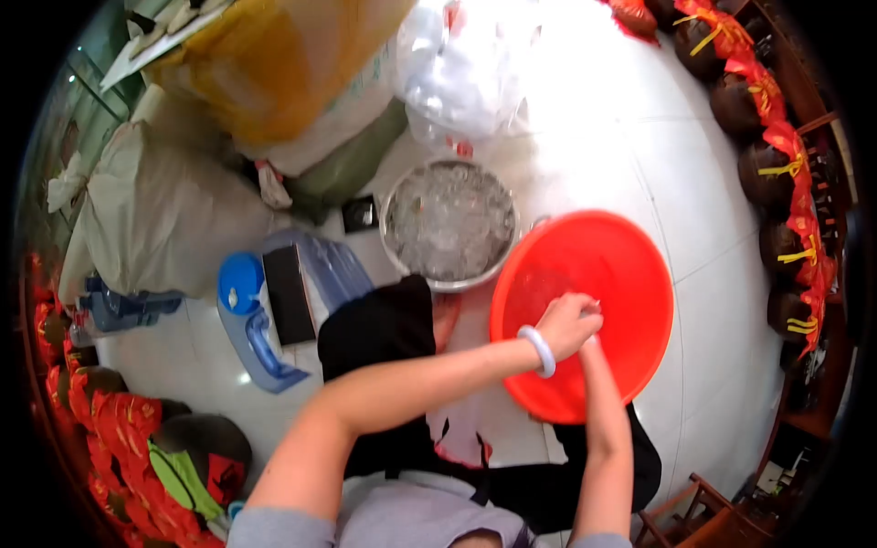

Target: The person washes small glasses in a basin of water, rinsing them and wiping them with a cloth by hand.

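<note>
Over the large red plastic basin [639, 265], my two hands meet. My left hand [566, 326], with a pale bangle [537, 351] at the wrist, has its fingers curled together; what they hold, if anything, is too small to name. Just below it, my right hand [592, 351] reaches up and touches or nearly touches the left, its fingers mostly hidden behind it. Beside the red basin stands a round metal bowl [387, 239] full of small clear glassy pieces [449, 219].
Clear plastic bags [457, 78] lie behind the bowl. Large sacks [164, 210] and a yellow-brown bundle [274, 68] stand at the upper left. A blue water jug [333, 265] and a dark box [289, 294] lie left. Dark jars with red cloths [767, 173] line the right side.
</note>
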Available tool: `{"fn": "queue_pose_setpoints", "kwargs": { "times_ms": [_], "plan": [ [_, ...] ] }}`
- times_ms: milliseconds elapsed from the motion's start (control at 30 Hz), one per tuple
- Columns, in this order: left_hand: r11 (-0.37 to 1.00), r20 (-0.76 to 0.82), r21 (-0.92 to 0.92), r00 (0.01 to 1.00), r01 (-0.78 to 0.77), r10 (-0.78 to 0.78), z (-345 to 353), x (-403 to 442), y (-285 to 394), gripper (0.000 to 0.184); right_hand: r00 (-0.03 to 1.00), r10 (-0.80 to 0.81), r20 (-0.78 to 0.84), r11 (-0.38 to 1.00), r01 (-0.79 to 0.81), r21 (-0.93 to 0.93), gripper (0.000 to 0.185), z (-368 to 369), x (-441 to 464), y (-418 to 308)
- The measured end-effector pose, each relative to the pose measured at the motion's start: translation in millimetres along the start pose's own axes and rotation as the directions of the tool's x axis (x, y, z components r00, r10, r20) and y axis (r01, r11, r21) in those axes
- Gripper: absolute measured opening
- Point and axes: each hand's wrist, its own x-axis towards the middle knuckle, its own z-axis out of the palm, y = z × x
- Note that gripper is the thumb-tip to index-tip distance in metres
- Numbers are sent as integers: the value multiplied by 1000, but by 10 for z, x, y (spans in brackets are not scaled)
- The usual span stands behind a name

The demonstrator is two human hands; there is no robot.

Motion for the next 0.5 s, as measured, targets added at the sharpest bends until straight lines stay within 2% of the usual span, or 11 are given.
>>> {"fn": "queue_pose_setpoints", "kwargs": {
  "times_ms": [67,100,133,200,233,300,367,400,433,467,500],
  "plan": [
    [999,31,-54,1000,-4,5,-37,-78,134,26,999,-47,8,987,45,152,27,-196,-6,-141],
    [996,73,-55,995,76,-72,-78,-89,242,27,997,-78,-1,963,75,258,27,-271,-4,-160],
    [996,72,-58,995,69,-65,-52,-71,214,27,996,-84,16,887,68,458,28,-322,-21,-136],
    [999,53,35,999,8,-10,-40,-28,146,27,967,-35,254,335,-228,914,29,-414,-166,-140],
    [998,85,11,994,61,-62,-41,-31,153,27,966,-35,255,343,-227,911,29,-481,-205,-168],
    [994,66,102,997,29,-36,-15,-31,92,27,992,-14,122,676,-80,733,27,-533,-144,-371],
    [989,40,148,999,-28,22,9,-63,82,28,999,-28,34,921,12,390,26,-571,-129,-546],
    [996,137,-42,988,84,-78,-25,-100,184,28,1000,-18,16,982,15,189,25,-520,-297,-503],
    [997,138,0,988,73,-72,0,-149,150,28,999,-30,-22,999,29,-18,24,-518,-386,-460],
    [998,130,54,991,29,-35,-16,-86,145,28,982,-165,-90,976,176,127,20,-504,-207,-246],
    [998,132,54,991,22,-29,10,-56,121,28,989,-132,-62,918,145,369,17,-683,-252,-425]
  ]
}}
